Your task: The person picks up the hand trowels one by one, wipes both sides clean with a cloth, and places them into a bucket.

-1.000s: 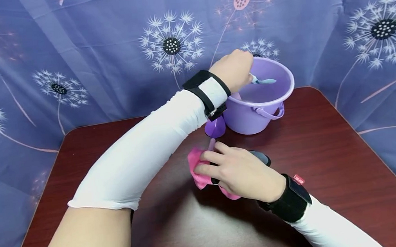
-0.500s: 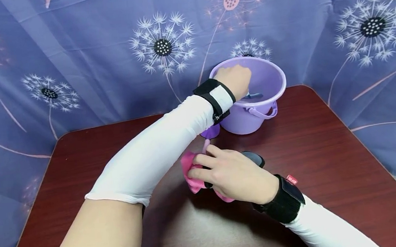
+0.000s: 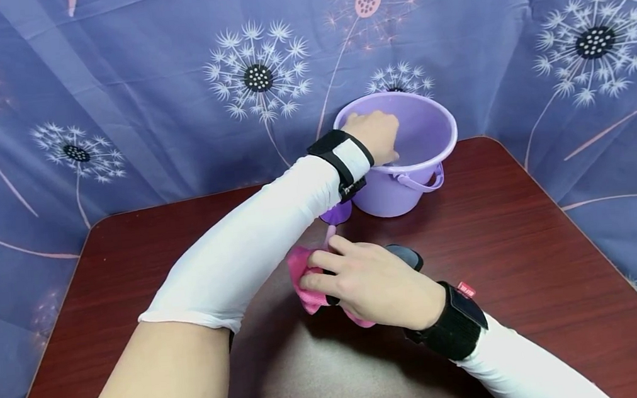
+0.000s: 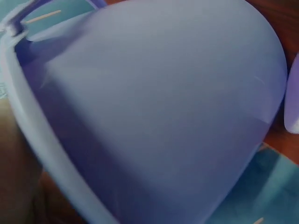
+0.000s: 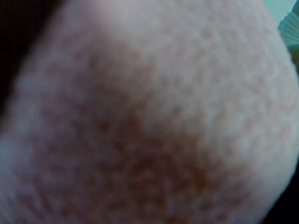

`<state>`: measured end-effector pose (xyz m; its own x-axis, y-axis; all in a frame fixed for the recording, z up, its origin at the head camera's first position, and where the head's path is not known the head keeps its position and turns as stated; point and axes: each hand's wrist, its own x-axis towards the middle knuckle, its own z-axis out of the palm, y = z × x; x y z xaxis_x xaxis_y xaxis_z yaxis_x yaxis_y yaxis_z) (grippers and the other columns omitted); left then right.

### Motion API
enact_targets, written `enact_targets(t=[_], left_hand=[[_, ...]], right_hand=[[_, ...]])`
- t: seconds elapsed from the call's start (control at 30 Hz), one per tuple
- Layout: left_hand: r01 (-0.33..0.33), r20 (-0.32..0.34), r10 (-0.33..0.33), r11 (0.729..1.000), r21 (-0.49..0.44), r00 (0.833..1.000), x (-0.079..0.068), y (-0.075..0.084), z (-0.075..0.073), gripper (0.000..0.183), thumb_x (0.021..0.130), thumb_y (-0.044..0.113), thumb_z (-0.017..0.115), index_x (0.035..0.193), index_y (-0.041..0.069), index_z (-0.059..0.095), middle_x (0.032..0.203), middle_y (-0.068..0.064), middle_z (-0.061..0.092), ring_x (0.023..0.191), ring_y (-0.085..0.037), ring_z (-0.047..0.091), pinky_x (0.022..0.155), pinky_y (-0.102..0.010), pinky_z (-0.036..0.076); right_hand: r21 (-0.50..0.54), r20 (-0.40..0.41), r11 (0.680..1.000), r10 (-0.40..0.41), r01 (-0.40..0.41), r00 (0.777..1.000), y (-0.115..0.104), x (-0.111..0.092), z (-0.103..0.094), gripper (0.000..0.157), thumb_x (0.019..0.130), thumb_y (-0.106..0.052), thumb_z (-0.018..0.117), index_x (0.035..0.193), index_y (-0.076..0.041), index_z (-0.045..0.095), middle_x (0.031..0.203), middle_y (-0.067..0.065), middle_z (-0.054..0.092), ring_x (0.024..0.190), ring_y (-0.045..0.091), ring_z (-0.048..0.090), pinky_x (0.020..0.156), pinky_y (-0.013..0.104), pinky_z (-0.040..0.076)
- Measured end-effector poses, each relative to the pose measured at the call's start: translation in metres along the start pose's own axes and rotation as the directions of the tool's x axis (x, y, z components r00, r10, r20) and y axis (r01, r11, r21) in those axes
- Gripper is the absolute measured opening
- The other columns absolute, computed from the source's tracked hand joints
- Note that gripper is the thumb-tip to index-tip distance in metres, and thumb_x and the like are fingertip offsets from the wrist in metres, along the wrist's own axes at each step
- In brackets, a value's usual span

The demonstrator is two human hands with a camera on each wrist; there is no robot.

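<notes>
My left hand [image 3: 374,136] reaches over the near-left rim into a light purple bucket [image 3: 392,196], its fingers mostly hidden inside; I cannot tell what it holds. The left wrist view is filled by the bucket's smooth outer wall [image 4: 168,102]. Lower down, my right hand [image 3: 374,282] grips a bunched pink cloth [image 3: 303,282] near the table's middle. A pale purple handle [image 3: 330,234] sticks out past its fingers, and a grey, black-edged oval thing [image 3: 406,256] shows behind the hand. Blurred mottled skin close up takes over the right wrist view.
A darker purple object [image 3: 337,214] stands just left of the bucket, partly behind my left wrist. The bucket's handle [image 3: 422,182] hangs at its front right. Dark red-brown table [image 3: 526,237] surrounds these things, with a blue dandelion-print curtain [image 3: 173,98] behind it.
My left hand has gone down into the bucket; the light-blue slim thing that showed below its fingers earlier is out of sight. The right hand keeps its hold, and the view has shifted slightly.
</notes>
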<state>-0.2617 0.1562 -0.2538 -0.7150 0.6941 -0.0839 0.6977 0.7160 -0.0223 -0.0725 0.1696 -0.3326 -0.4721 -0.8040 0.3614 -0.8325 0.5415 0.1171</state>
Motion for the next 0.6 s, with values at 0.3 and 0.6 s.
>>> enact_targets(t=[0.3,0.6], left_hand=[[-0.067,-0.036,0.062,0.984,-0.165,0.997,-0.009,-0.016,-0.009,0.035,0.101,0.051,0.066,0.107,0.017,0.073,0.105,0.005,0.072,0.102,-0.012,0.066,0.093,-0.034,0.05],[-0.09,-0.132,0.037,0.9,-0.427,0.991,-0.052,-0.045,-0.03,0.03,0.106,0.038,0.064,0.117,0.01,0.068,0.101,-0.002,0.073,0.082,-0.008,0.072,0.079,-0.025,0.051]], right_hand=[[-0.005,0.009,1.0,0.014,-0.014,1.0,-0.001,0.002,0.0,0.052,0.063,-0.002,0.07,0.113,-0.018,0.067,0.099,-0.003,0.056,0.091,0.025,0.049,0.097,0.037,0.052],[0.018,-0.003,0.998,0.066,-0.066,0.998,0.005,-0.003,-0.007,0.062,0.061,-0.004,0.076,0.12,-0.022,0.07,0.109,-0.003,0.058,0.091,0.023,0.049,0.06,0.028,0.045]])
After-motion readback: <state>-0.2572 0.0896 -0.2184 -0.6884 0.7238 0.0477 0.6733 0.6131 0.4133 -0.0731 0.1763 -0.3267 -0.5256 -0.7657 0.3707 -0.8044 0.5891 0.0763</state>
